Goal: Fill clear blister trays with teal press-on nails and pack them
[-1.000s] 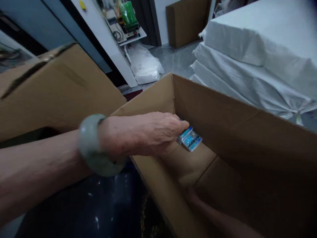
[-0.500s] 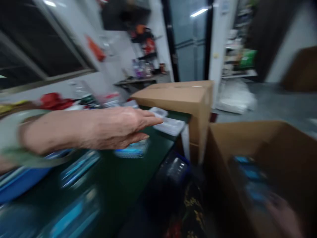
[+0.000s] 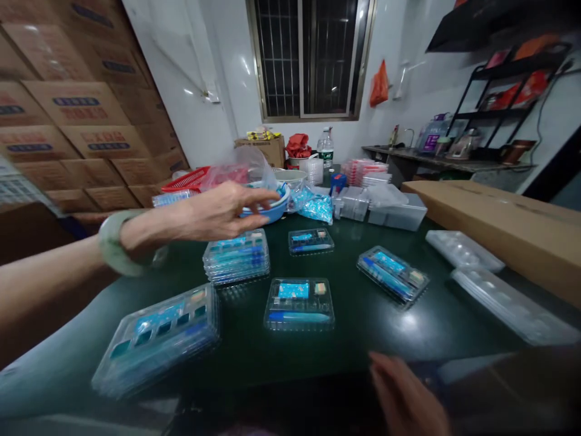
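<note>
My left hand (image 3: 224,212), a pale green bangle (image 3: 118,243) on its wrist, reaches over the table with fingers apart and nothing in them. Just below it stands a stack of clear plastic trays (image 3: 236,260) holding blue items. At the lower left lies another tray stack (image 3: 158,339). Single clear trays, each with a blue pen, a blue patterned piece and a small pale block, lie in the middle (image 3: 299,306), farther back (image 3: 311,241) and to the right (image 3: 393,275). My right hand (image 3: 411,396), somewhat blurred at the table's near edge, has its fingers stretched out, apparently empty.
Behind the trays stand a blue basin (image 3: 272,209), a bag of blue pieces (image 3: 315,206) and clear boxes (image 3: 394,212). Empty clear trays (image 3: 512,303) lie at right beside a large cardboard box (image 3: 499,224). Stacked cartons (image 3: 86,109) rise at the left.
The view has swung left from the open carton to the table. My right hand was down in that carton by blue items and is now at the table edge. The left hand stays outstretched.
</note>
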Motion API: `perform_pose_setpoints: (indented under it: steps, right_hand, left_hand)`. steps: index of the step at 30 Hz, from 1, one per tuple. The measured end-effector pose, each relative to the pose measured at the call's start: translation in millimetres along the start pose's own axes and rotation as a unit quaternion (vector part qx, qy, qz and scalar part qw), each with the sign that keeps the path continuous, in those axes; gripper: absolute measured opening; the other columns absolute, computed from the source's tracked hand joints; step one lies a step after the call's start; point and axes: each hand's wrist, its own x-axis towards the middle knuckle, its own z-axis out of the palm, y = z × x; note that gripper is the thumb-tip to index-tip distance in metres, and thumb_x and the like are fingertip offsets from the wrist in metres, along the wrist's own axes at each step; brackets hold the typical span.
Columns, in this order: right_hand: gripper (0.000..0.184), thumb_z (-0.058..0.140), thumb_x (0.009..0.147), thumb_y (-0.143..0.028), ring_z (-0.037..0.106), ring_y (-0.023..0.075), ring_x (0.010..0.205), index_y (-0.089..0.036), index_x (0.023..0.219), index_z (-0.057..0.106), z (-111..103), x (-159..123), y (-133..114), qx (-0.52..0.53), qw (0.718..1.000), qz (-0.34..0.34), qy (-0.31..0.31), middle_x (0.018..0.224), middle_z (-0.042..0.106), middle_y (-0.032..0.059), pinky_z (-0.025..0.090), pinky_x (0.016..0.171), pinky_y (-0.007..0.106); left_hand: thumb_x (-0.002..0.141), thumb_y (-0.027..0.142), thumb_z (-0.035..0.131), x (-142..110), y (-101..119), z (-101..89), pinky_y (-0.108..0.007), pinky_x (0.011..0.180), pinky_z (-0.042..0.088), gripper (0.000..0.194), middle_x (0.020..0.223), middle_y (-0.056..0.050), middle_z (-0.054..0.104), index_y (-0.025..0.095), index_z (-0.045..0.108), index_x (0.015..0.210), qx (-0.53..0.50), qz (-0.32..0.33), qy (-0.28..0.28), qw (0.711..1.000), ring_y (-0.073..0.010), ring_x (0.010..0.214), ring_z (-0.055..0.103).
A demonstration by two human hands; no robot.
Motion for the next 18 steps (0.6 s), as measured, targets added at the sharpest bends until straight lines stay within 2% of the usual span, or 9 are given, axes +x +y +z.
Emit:
perform_pose_setpoints:
  steps: [3, 5, 8, 10, 11, 14, 16, 18]
  right_hand:
    - [0.022, 0.046, 0.082, -0.016, 0.059, 0.0145, 0.078, -0.022, 0.102, 0.053, 31, 24, -14, 0.046, 0.996, -0.028, -0.071, 0.088, 0.06, 0.005, 0.048, 0.067, 0.022]
    - [0.021, 0.043, 0.083, -0.015, 0.058, 0.0142, 0.078, -0.021, 0.1, 0.054, 43, 36, -20, 0.063, 0.995, -0.006, -0.074, 0.088, 0.058, 0.0053, 0.047, 0.067, 0.023]
    - [0.02, 0.043, 0.083, -0.015, 0.056, 0.0148, 0.08, -0.02, 0.099, 0.054, 46, 46, -18, 0.06, 0.997, 0.03, -0.044, 0.089, 0.056, 0.0055, 0.046, 0.069, 0.024]
    - [0.02, 0.044, 0.083, -0.015, 0.055, 0.0153, 0.082, -0.02, 0.1, 0.053, 44, 49, -12, 0.044, 0.997, 0.049, -0.031, 0.091, 0.055, 0.0058, 0.045, 0.072, 0.025]
    - [0.02, 0.044, 0.083, -0.016, 0.054, 0.0154, 0.083, -0.019, 0.1, 0.053, 43, 50, -8, 0.034, 0.997, 0.059, -0.027, 0.091, 0.055, 0.006, 0.045, 0.072, 0.026]
    - [0.022, 0.044, 0.082, -0.018, 0.054, 0.0152, 0.082, -0.019, 0.102, 0.053, 40, 51, 0, 0.008, 0.995, 0.09, -0.03, 0.093, 0.054, 0.0062, 0.045, 0.07, 0.025]
    - [0.022, 0.043, 0.082, -0.018, 0.055, 0.015, 0.08, -0.019, 0.102, 0.053, 40, 50, 1, -0.001, 0.994, 0.107, -0.035, 0.092, 0.054, 0.006, 0.045, 0.068, 0.024]
    - [0.021, 0.042, 0.083, -0.018, 0.055, 0.0149, 0.079, -0.019, 0.1, 0.054, 40, 49, 2, -0.008, 0.992, 0.118, -0.031, 0.091, 0.055, 0.0058, 0.045, 0.068, 0.024]
  left_hand:
    - [0.082, 0.033, 0.046, -33, -17, 38.1, -0.03, 0.081, 0.042, 0.046, 0.116, -0.006, 0.055, 0.018, 0.039, 0.125, -0.096, -0.073, -0.08, 0.989, -0.0185, 0.098, 0.053]
    - [0.079, 0.036, 0.049, -42, -17, 68.3, -0.033, 0.088, 0.039, 0.05, 0.124, -0.007, 0.049, 0.019, 0.04, 0.125, -0.138, -0.081, -0.112, 0.981, -0.0223, 0.108, 0.048]
    - [0.071, 0.039, 0.056, -33, -4, 114.5, -0.034, 0.092, 0.037, 0.063, 0.131, -0.009, 0.041, 0.02, 0.035, 0.128, -0.165, -0.013, -0.156, 0.974, -0.0251, 0.115, 0.042]
    - [0.063, 0.041, 0.062, -16, 6, 141.2, -0.039, 0.097, 0.03, 0.078, 0.138, -0.014, 0.03, 0.016, 0.031, 0.13, -0.143, 0.034, -0.191, 0.97, -0.0301, 0.123, 0.03]
    - [0.059, 0.043, 0.065, -7, 9, 152.2, -0.044, 0.099, 0.025, 0.085, 0.14, -0.018, 0.023, 0.013, 0.029, 0.131, -0.124, 0.035, -0.21, 0.969, -0.0333, 0.126, 0.021]
    - [0.051, 0.05, 0.067, 14, 15, 174.3, -0.055, 0.097, 0.016, 0.1, 0.141, -0.023, 0.01, 0.012, 0.024, 0.133, -0.099, 0.014, -0.267, 0.959, -0.04, 0.127, 0.006]
    - [0.051, 0.053, 0.065, 19, 16, 181.7, -0.058, 0.096, 0.016, 0.098, 0.141, -0.023, 0.012, 0.015, 0.027, 0.133, -0.111, 0.015, -0.27, 0.956, -0.0417, 0.126, 0.01]
    - [0.051, 0.053, 0.064, 20, 16, 187.0, -0.058, 0.095, 0.017, 0.092, 0.14, -0.022, 0.018, 0.018, 0.033, 0.13, -0.115, 0.022, -0.239, 0.964, -0.0418, 0.124, 0.019]
